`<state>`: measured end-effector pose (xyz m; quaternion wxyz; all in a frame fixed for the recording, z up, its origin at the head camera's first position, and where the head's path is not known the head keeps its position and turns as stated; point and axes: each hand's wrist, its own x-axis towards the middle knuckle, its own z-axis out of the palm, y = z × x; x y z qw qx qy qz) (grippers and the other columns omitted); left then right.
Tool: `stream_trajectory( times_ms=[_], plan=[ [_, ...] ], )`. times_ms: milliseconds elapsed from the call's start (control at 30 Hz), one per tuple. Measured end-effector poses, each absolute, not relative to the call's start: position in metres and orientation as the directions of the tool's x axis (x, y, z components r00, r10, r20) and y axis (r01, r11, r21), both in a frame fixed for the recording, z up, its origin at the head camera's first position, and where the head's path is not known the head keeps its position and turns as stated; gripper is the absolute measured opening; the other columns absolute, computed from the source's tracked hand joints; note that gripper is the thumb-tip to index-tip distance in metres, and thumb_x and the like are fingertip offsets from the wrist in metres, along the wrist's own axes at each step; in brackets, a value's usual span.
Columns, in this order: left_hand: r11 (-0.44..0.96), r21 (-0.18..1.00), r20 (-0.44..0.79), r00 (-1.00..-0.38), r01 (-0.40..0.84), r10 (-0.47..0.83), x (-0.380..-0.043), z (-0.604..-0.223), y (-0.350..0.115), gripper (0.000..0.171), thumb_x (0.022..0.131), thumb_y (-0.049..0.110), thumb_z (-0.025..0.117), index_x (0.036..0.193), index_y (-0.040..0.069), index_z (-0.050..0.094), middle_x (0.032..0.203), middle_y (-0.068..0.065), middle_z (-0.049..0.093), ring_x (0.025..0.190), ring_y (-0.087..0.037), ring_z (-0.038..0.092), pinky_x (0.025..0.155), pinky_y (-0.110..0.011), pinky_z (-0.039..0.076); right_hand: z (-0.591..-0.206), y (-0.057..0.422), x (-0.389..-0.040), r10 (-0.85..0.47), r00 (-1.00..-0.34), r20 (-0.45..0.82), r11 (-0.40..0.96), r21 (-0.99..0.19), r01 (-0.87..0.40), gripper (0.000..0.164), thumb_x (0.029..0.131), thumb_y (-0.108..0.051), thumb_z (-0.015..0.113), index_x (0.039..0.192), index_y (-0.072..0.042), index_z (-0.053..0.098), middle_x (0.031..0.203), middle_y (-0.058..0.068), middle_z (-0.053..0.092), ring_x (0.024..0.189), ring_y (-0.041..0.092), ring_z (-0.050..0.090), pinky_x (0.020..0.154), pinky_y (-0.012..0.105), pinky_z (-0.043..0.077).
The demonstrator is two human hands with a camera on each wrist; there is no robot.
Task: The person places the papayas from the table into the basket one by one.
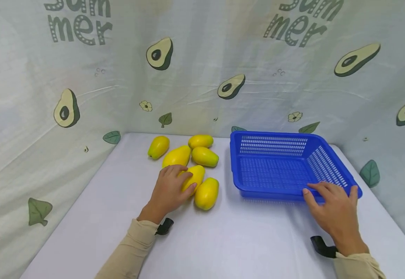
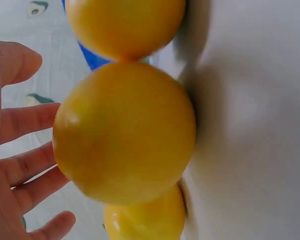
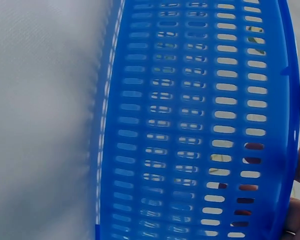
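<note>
My left hand [image 1: 172,188] is over a yellow papaya [image 1: 198,176] in the head view. In the left wrist view its fingers are spread on the far side of the nearest papaya [image 2: 125,132], with the thumb held apart from it. Another papaya [image 1: 207,193] lies just to the right of that hand. My right hand [image 1: 335,209] rests on the near rim of a blue plastic basket [image 1: 258,190], thumb and fingers spread. Through the slots of the basket wall [image 3: 190,120], the right wrist view shows parts of the fingers inside the rim.
Behind the left hand lie more papayas: a large one [image 1: 177,155], one to the left [image 1: 159,147] and two to the right [image 1: 205,156]. A white cloth covers the table [image 1: 223,244]. A curtain [image 1: 195,58] printed with avocados hangs behind it.
</note>
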<state>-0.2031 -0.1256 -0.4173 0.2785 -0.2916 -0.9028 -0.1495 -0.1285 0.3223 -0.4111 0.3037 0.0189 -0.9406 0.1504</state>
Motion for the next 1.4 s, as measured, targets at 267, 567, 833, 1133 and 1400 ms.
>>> stream_trajectory(
  times_ms=[267, 567, 833, 1133, 1400],
  plan=[
    [0.717, 0.142, 0.653, -0.609, 0.683, 0.451, -0.191, -0.420, -0.110, 0.022, 0.089, 0.028, 0.070, 0.097, 0.008, 0.073, 0.104, -0.007, 0.061, 0.095, -0.026, 0.056, 0.081, -0.038, 0.047, -0.422, 0.328, -0.128, -0.013, -0.735, 0.678, 0.937, -0.248, -0.246, 0.035, 0.086, -0.032, 0.072, 0.106, -0.003, 0.073, 0.109, 0.027, 0.067, 0.107, 0.048, 0.056, 0.115, 0.067, 0.003],
    [0.741, 0.103, 0.675, -0.594, 0.663, 0.438, -0.177, -0.421, -0.099, 0.021, 0.086, 0.027, 0.074, 0.098, 0.009, 0.073, 0.094, -0.006, 0.059, 0.067, -0.017, 0.051, 0.053, -0.025, 0.046, -0.423, 0.330, -0.130, -0.053, -0.701, 0.711, 0.922, -0.235, -0.308, 0.039, 0.084, -0.035, 0.073, 0.109, -0.004, 0.073, 0.105, 0.024, 0.068, 0.106, 0.046, 0.056, 0.114, 0.069, 0.005],
    [0.782, 0.035, 0.635, -0.619, 0.622, 0.463, -0.172, -0.429, -0.090, 0.042, 0.087, 0.045, 0.075, 0.112, 0.012, 0.069, 0.101, -0.008, 0.062, 0.059, -0.016, 0.054, 0.047, -0.026, 0.047, -0.427, 0.329, -0.131, -0.032, -0.718, 0.695, 0.918, -0.264, -0.296, 0.038, 0.085, -0.033, 0.074, 0.109, -0.004, 0.073, 0.104, 0.024, 0.068, 0.107, 0.045, 0.055, 0.115, 0.067, 0.006],
    [0.780, 0.002, 0.611, -0.618, 0.626, 0.495, -0.174, -0.438, -0.087, 0.058, 0.082, 0.057, 0.076, 0.118, 0.013, 0.067, 0.106, -0.010, 0.063, 0.081, -0.023, 0.062, 0.057, -0.033, 0.054, -0.429, 0.328, -0.131, -0.015, -0.724, 0.690, 0.918, -0.277, -0.283, 0.038, 0.086, -0.033, 0.073, 0.110, -0.003, 0.072, 0.105, 0.024, 0.068, 0.108, 0.046, 0.054, 0.116, 0.065, 0.006],
    [0.788, 0.018, 0.566, -0.657, 0.615, 0.499, -0.173, -0.440, -0.085, 0.072, 0.075, 0.061, 0.080, 0.125, 0.014, 0.062, 0.110, -0.011, 0.061, 0.060, -0.021, 0.056, 0.050, -0.031, 0.050, -0.427, 0.330, -0.132, -0.018, -0.719, 0.695, 0.913, -0.281, -0.295, 0.036, 0.085, -0.031, 0.073, 0.109, -0.004, 0.073, 0.104, 0.024, 0.068, 0.107, 0.046, 0.054, 0.115, 0.065, 0.006]
  ],
)
